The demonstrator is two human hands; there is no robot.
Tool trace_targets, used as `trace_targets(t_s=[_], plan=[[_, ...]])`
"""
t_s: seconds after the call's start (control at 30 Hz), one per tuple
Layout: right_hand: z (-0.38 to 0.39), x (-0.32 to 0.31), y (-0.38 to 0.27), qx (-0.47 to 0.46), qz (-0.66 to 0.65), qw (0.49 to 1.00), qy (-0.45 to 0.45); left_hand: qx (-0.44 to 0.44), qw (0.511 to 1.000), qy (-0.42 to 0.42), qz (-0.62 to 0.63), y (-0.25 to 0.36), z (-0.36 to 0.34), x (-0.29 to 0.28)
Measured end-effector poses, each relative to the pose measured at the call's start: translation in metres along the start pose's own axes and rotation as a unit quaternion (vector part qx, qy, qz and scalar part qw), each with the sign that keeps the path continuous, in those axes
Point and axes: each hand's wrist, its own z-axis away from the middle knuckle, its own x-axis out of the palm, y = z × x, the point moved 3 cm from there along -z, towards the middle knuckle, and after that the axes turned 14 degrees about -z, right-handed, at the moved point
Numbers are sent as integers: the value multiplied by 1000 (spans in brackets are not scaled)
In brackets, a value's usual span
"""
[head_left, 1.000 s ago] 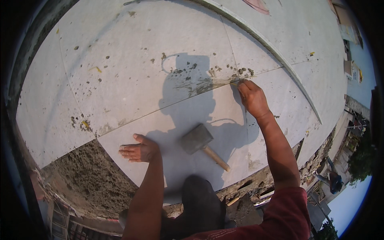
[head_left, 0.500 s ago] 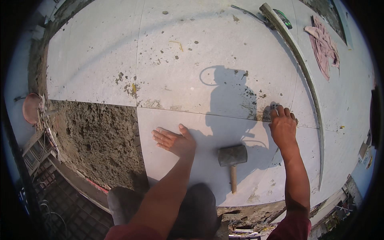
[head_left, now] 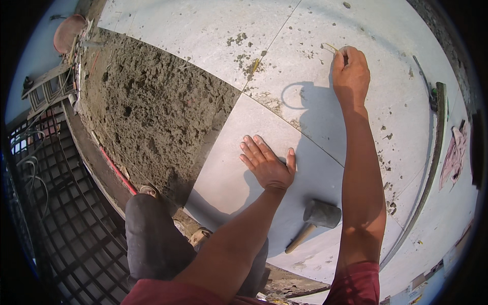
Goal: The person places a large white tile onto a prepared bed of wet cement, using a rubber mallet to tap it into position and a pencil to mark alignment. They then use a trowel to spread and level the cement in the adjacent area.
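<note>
My left hand (head_left: 267,166) lies flat on a large pale grey floor tile (head_left: 229,142), fingers stretched out and thumb apart. My right hand (head_left: 352,73) reaches out over the tiles farther away, thumb and fingers closed in a pinch. A thin yellow strip (head_left: 331,47) sticks out at its fingertips, partly hidden by them. Between my forearms a mallet (head_left: 323,213) with a dark head and wooden handle rests on the tiles. Left of the tile under my left hand spreads a bed of rough wet mortar (head_left: 147,109).
Mortar crumbs (head_left: 238,39) dot the tiles. A long, narrow straight bar (head_left: 433,173) and a pink cloth (head_left: 454,155) lie at the right. At the lower left is a dark metal grid (head_left: 66,218); a reddish bowl-shaped thing (head_left: 69,33) stands at the far left.
My view has turned, shifting the mortar bed further into sight. My right hand has moved from the tile joint at the right to the yellow strip. My left hand stays flat on the tile.
</note>
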Motion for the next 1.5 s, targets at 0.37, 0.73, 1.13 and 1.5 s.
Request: trace_targets(t_s=[0.37, 0.73, 1.13, 1.5], plan=[[151, 60, -71, -57, -104, 985, -122, 3, 1000, -8, -11, -8, 4, 21], [143, 70, -77, -56, 9, 971, -232, 0, 1000, -15, 25, -6, 3, 16], [68, 91, -88, -6, -107, 982, -156, -1, 999, -30, 28, -2, 2, 2], [25, 88, -78, -102, -75, 952, -278, 6, 1000, 1, -12, 3, -3, 9]])
